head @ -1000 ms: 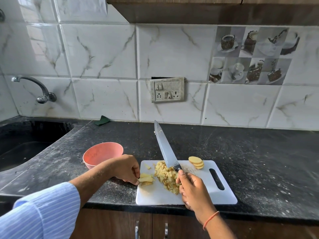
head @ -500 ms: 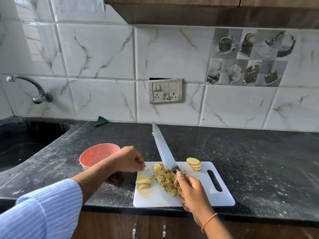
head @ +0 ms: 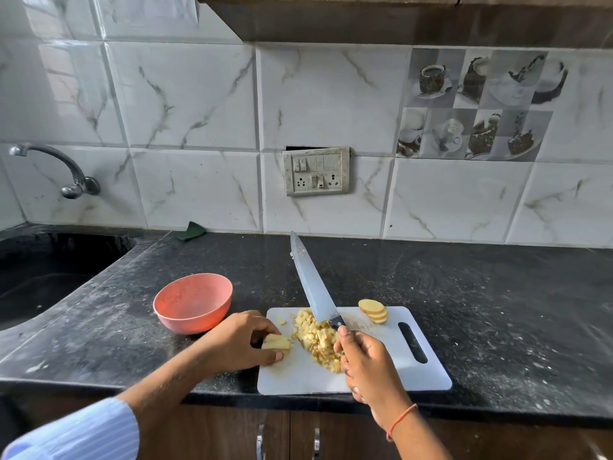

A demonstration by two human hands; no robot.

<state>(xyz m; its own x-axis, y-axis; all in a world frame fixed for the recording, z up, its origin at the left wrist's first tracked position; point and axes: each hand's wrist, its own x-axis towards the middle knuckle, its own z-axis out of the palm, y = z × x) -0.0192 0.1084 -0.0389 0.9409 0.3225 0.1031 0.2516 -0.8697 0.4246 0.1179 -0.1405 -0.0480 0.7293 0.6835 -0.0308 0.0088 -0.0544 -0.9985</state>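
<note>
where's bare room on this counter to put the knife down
Bare counter right of the cutting board and behind it up to the tiles. Crowded: board's left half, with diced pile, knife, left hand; pink bowl beside.

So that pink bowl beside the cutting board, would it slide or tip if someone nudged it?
The pink bowl looks empty and thin-walled, probably plastic, so likely light and quick to slide on the black counter. Its sides narrow toward the base, so a push at the rim might rock it.
</note>
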